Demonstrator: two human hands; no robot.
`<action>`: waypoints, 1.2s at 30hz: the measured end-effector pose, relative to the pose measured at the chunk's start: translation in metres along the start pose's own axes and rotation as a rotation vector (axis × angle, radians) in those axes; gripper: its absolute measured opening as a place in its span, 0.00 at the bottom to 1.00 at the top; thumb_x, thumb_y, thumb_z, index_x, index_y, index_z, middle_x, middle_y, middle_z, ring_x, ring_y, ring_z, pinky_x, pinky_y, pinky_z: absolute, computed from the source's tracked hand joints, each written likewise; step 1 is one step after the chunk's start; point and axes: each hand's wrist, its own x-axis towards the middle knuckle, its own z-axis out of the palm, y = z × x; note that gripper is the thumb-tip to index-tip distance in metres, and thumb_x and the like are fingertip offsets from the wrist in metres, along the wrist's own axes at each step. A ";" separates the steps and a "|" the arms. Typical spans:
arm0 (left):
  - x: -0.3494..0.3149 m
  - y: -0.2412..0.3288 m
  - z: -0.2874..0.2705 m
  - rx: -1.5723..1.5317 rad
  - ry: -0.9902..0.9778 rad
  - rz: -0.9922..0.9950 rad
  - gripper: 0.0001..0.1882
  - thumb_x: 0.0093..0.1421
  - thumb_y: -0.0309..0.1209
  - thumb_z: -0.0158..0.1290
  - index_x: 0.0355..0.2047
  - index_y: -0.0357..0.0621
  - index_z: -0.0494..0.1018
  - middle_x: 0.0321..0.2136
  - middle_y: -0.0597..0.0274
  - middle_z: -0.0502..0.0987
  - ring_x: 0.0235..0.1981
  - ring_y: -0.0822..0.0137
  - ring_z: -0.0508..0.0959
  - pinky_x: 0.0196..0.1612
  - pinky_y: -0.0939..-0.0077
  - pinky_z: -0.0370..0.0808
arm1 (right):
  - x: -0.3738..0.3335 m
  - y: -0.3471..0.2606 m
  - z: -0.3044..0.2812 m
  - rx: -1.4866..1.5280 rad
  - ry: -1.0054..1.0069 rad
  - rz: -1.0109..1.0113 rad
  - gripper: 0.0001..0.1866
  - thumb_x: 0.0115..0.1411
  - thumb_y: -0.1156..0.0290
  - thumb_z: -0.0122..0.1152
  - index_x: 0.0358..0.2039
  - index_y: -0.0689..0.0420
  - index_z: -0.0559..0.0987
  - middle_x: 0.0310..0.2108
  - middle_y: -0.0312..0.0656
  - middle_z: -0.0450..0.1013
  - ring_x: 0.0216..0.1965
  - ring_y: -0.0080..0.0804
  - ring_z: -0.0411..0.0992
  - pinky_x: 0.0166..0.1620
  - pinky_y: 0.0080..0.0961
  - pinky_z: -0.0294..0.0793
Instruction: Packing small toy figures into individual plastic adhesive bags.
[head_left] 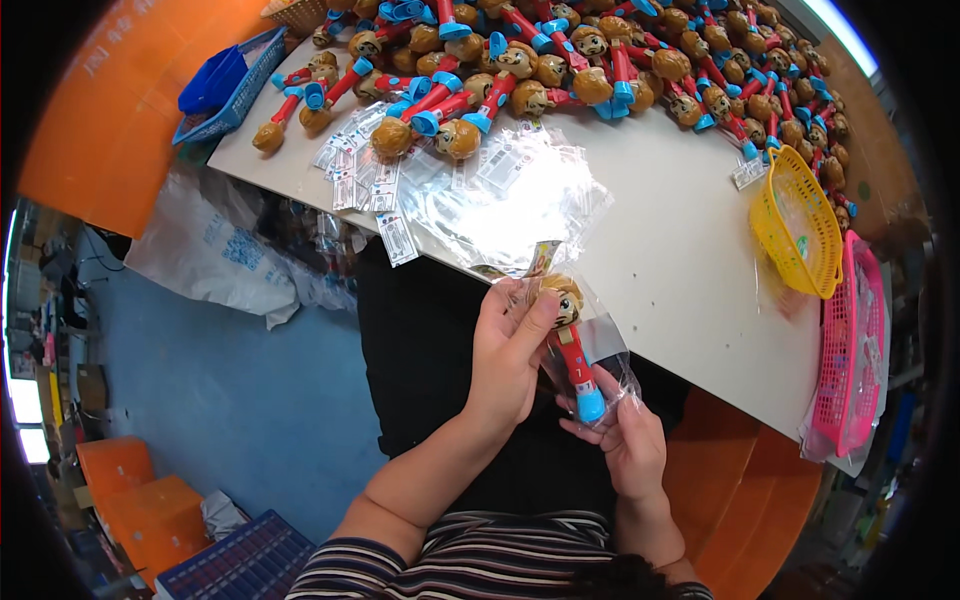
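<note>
Pale surface under a heap of loose toys, one toy bagged

Red-bodied and blue-footed, the toy lies inside a clear bag at the surface's near edge. The left hand pinches the bag by the head, at nine o'clock from the toy; the right hand grasps it near the foot, at five. Insertion looks done; whether it is sealed I cannot tell. Flat packets at eleven and the heap at twelve suggest much is left.
</note>
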 end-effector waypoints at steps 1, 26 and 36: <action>-0.001 -0.001 0.001 -0.104 -0.002 -0.043 0.17 0.68 0.33 0.46 0.51 0.34 0.62 0.45 0.49 0.73 0.46 0.63 0.76 0.53 0.66 0.72 | 0.002 0.000 0.000 -0.002 0.004 0.003 0.31 0.70 0.57 0.34 0.62 0.73 0.57 0.54 0.60 0.67 0.53 0.55 0.71 0.51 0.45 0.75; 0.008 0.048 -0.031 0.329 0.106 0.244 0.08 0.57 0.25 0.61 0.25 0.36 0.74 0.21 0.65 0.78 0.22 0.78 0.78 0.26 0.86 0.73 | 0.007 0.023 -0.001 -0.104 -0.037 -0.045 0.23 0.52 0.81 0.64 0.48 0.64 0.66 0.41 0.50 0.74 0.40 0.37 0.76 0.47 0.35 0.78; 0.015 0.054 -0.040 0.472 0.072 0.354 0.17 0.57 0.31 0.62 0.41 0.34 0.69 0.33 0.55 0.77 0.32 0.74 0.77 0.34 0.80 0.75 | 0.018 0.039 0.005 0.333 -0.196 0.132 0.24 0.55 0.73 0.66 0.48 0.63 0.66 0.41 0.54 0.74 0.38 0.40 0.77 0.45 0.38 0.79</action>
